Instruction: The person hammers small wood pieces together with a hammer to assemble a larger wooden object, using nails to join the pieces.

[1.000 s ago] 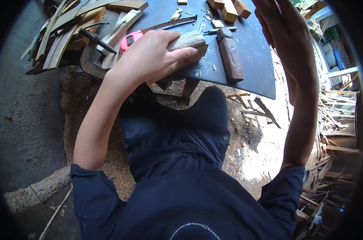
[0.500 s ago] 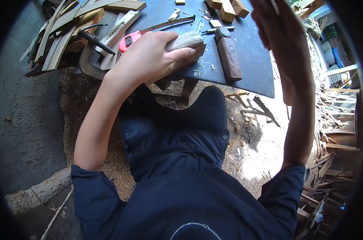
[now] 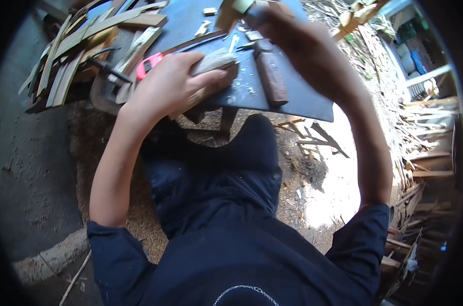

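Observation:
My left hand [image 3: 173,84] is closed over a weathered grey piece of wood [image 3: 216,62], its thumb along the near side. Beneath it lies a browner wood block [image 3: 226,81] at the table's near edge. My right hand [image 3: 287,35] is raised over the far part of the table and smeared by motion, its fingers seemingly curled. A blurred tan, block-shaped thing [image 3: 229,15] with a pale green patch shows at its fingers; I cannot tell what it is. A dark brown wooden block [image 3: 272,79] with a darker end lies below my right hand.
A pink tape measure [image 3: 149,66] and a metal clamp [image 3: 106,97] are just left of my left hand. Wood strips [image 3: 88,35] are piled at the table's left. Chips lie on the dark tabletop [image 3: 308,97]. Scrap wood [image 3: 427,148] is heaped at far right.
My right hand has swung left and inward over the table from the upper right. My left hand keeps its hold on the grey wood. The whole view has shifted slightly.

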A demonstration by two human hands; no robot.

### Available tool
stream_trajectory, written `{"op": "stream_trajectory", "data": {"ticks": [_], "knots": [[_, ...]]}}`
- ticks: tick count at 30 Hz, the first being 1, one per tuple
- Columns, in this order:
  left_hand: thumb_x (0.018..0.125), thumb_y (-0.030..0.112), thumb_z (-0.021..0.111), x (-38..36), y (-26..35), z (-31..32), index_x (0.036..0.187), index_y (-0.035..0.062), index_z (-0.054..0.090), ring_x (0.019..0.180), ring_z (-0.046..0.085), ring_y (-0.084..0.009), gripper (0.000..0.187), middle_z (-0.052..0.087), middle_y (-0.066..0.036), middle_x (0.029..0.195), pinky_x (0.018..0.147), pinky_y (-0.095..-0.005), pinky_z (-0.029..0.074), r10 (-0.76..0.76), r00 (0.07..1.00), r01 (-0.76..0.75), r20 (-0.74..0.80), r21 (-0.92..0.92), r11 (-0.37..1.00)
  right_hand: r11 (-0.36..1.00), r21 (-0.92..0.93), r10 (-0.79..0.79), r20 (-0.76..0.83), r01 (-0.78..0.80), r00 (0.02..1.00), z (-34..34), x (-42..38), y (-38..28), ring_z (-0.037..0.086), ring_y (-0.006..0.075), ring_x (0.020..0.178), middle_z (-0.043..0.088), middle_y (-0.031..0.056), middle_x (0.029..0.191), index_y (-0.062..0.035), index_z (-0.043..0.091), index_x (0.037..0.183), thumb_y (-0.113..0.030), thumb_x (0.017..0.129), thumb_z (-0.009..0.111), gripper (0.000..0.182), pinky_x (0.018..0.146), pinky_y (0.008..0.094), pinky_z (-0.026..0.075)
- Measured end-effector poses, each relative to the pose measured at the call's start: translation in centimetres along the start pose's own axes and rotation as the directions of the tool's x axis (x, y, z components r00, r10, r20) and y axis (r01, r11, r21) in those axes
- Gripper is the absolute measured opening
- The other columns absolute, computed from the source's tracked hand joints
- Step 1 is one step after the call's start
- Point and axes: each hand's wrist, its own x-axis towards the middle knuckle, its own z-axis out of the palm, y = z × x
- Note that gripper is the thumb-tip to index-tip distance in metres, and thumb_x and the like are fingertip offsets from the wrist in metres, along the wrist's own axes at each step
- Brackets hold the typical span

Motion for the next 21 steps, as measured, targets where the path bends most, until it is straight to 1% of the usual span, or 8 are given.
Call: {"op": "stream_trajectory", "data": {"ticks": [2, 3, 6, 8, 10, 13, 16, 21], "knots": [[0.097, 0.049, 0.074, 0.4, 1.5, -0.1, 0.110, -0.0030, 0.074, 0.075, 0.065, -0.0256, 0.054, 0.071, -0.018, 0.087, 0.073, -0.0393, 0.050, -0.002, 1.000, 0.002, 0.004, -0.009, 1.000, 0.969, -0.168, 0.219, 0.234, -0.182, 0.947, -0.1, -0.5, -1.8, 0.071, 0.0413, 0.074, 0.071, 0.0192, 0.080, -0.0116, 0.066, 0.120, -0.029, 0.107, 0.064, 0.021, 0.067, 0.0495, 0.055], [0.097, 0.049, 0.074, 0.0, 1.8, -0.4, 0.109, -0.0033, 0.073, 0.074, 0.064, -0.0251, 0.054, 0.071, -0.018, 0.086, 0.073, -0.0391, 0.050, -0.016, 1.000, 0.016, 0.012, 0.001, 1.000, 0.970, -0.156, 0.219, 0.217, -0.188, 0.951, -0.6, -0.5, -1.3, 0.071, 0.0424, 0.073, 0.071, 0.0190, 0.078, -0.0114, 0.066, 0.122, -0.031, 0.106, 0.064, 0.025, 0.067, 0.0504, 0.055], [0.098, 0.051, 0.074, -0.4, 1.6, -0.7, 0.109, -0.0038, 0.072, 0.071, 0.061, -0.0247, 0.056, 0.069, -0.018, 0.084, 0.072, -0.0391, 0.049, -0.016, 1.000, 0.016, 0.012, -0.002, 1.000, 0.953, -0.136, 0.289, 0.123, -0.272, 0.949, -1.2, -1.8, -0.2, 0.072, 0.0359, 0.074, 0.074, 0.0183, 0.091, -0.0129, 0.062, 0.139, -0.030, 0.107, 0.064, 0.036, 0.067, 0.0463, 0.053], [0.097, 0.051, 0.074, -0.7, 2.2, -0.9, 0.110, -0.0035, 0.072, 0.073, 0.063, -0.0257, 0.056, 0.070, -0.019, 0.085, 0.073, -0.0395, 0.050, -0.058, 0.998, 0.058, 0.018, 0.013, 0.998, 0.899, -0.122, 0.430, 0.082, -0.420, 0.899, -1.7, -3.2, 0.2, 0.077, 0.0333, 0.086, 0.078, 0.0167, 0.099, -0.0172, 0.059, 0.146, -0.033, 0.109, 0.061, 0.040, 0.075, 0.0448, 0.057], [0.098, 0.051, 0.073, -0.7, 1.9, -0.8, 0.110, -0.0032, 0.072, 0.076, 0.067, -0.0273, 0.056, 0.071, -0.020, 0.087, 0.075, -0.0397, 0.051, -0.074, 0.997, 0.073, 0.021, 0.046, 0.996, 0.870, -0.225, 0.446, -0.019, -0.438, 0.895, -1.5, -5.5, 1.3, 0.077, 0.0363, 0.093, 0.077, 0.0177, 0.104, -0.0215, 0.059, 0.147, -0.038, 0.108, 0.061, 0.042, 0.078, 0.0468, 0.057], [0.098, 0.052, 0.072, -0.5, 2.2, -1.0, 0.111, -0.0024, 0.072, 0.081, 0.071, -0.0302, 0.056, 0.072, -0.020, 0.089, 0.078, -0.0404, 0.054, -0.082, 0.996, 0.078, 0.032, 0.119, 0.990, 0.728, -0.450, 0.550, -0.067, -0.517, 0.832, -1.2, -8.7, 1.8, 0.074, 0.0363, 0.093, 0.076, 0.0158, 0.101, -0.0206, 0.060, 0.144, -0.039, 0.107, 0.061, 0.041, 0.079, 0.0480, 0.057], [0.097, 0.053, 0.072, -0.2, 1.9, -0.6, 0.110, -0.0023, 0.073, 0.083, 0.072, -0.0323, 0.057, 0.073, -0.020, 0.090, 0.079, -0.0415, 0.055, -0.048, 0.999, 0.046, 0.010, 0.135, 0.990, 0.626, -0.469, 0.683, -0.056, -0.623, 0.729, -0.6, -11.5, 2.8, 0.074, 0.0366, 0.094, 0.075, 0.0158, 0.101, -0.0226, 0.060, 0.145, -0.042, 0.106, 0.062, 0.044, 0.079, 0.0481, 0.057], [0.093, 0.054, 0.075, 0.4, 1.9, 0.3, 0.108, -0.0028, 0.073, 0.083, 0.072, -0.0338, 0.059, 0.073, -0.022, 0.091, 0.078, -0.0429, 0.055, 0.046, 0.998, -0.035, -0.053, 0.201, 0.979, 0.569, -0.476, 0.711, -0.124, -0.670, 0.692, 0.8, -14.3, 4.1, 0.075, 0.0351, 0.095, 0.074, 0.0131, 0.107, -0.0228, 0.061, 0.142, -0.044, 0.102, 0.066, 0.045, 0.079, 0.0475, 0.059]]}}
